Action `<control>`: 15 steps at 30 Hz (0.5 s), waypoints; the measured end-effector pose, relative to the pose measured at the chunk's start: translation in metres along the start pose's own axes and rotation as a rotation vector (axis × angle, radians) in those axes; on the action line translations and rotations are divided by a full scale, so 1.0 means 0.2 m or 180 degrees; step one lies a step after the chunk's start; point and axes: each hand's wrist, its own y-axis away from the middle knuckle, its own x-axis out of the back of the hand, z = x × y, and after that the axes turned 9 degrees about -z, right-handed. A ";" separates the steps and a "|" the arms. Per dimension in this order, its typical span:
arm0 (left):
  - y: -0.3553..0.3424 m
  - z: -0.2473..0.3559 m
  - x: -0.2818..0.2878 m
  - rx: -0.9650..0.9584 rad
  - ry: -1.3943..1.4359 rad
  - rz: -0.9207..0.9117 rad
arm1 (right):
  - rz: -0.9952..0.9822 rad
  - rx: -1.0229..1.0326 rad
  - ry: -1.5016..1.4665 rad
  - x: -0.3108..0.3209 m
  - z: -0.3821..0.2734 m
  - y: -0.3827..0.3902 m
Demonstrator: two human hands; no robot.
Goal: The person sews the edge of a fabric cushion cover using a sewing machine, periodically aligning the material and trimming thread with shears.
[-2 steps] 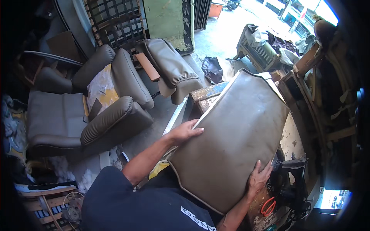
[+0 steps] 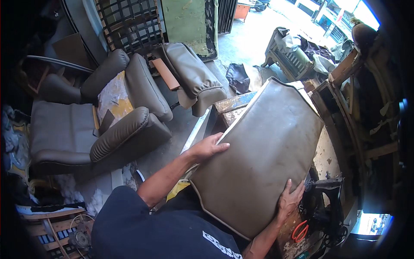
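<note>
A large brown leather-like cushion cover (image 2: 258,159) with piped edges lies tilted across the worktable and over my lap. My left hand (image 2: 211,147) grips its left edge, thumb on top and the fingers hidden underneath. On the opposite edge, low on the right, my right hand (image 2: 290,199) holds the cover with its thumb on the surface and fingertips at the rim. Just beyond those fingertips stands a black sewing machine (image 2: 331,196). Red-handled scissors (image 2: 300,232) rest on the worn tabletop (image 2: 290,246) beside my right wrist.
To the left is a brown armchair (image 2: 60,127) with exposed yellow foam (image 2: 123,103). A matching padded piece (image 2: 189,71) sits behind it. Wooden frames (image 2: 371,86) crowd the right side. Farther off, a chair frame (image 2: 286,54) is heaped with cloth.
</note>
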 end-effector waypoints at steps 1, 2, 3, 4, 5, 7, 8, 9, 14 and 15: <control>0.01 0.02 -0.01 0.0049 0.0087 0.0046 | 0.0027 0.0045 0.0051 0.01 -0.02 0.00; 0.01 0.03 -0.01 0.0099 0.0172 0.0090 | 0.0055 0.0089 0.0101 0.02 -0.03 0.01; 0.01 0.04 -0.01 0.0099 0.0177 0.0081 | 0.0061 0.0083 0.0108 0.02 -0.02 -0.01; -0.01 0.06 -0.01 -0.0159 -0.0253 0.0081 | -0.0038 0.0041 -0.0319 0.04 0.02 -0.07; -0.02 0.10 0.00 -0.0417 -0.0692 0.0089 | -0.0143 0.0004 -0.0759 0.07 0.06 -0.13; -0.05 0.35 0.03 -0.0406 -0.0803 -0.0010 | -0.0729 -0.0229 -0.1779 0.19 0.02 -0.21; -0.06 0.49 0.07 -0.0766 -0.1273 0.0142 | -0.1052 -0.0175 -0.2207 0.25 -0.12 -0.22; -0.08 0.66 0.13 -0.0902 -0.1399 0.0006 | -0.0912 0.0241 -0.2593 0.25 -0.23 -0.23; -0.03 1.82 0.02 -0.1805 -0.3946 0.0976 | -0.0158 0.1455 -0.3672 0.21 -1.05 -0.24; -0.09 2.15 0.09 -0.2135 -0.3990 -0.0075 | -0.0282 0.1722 -0.3851 0.16 -1.26 -0.23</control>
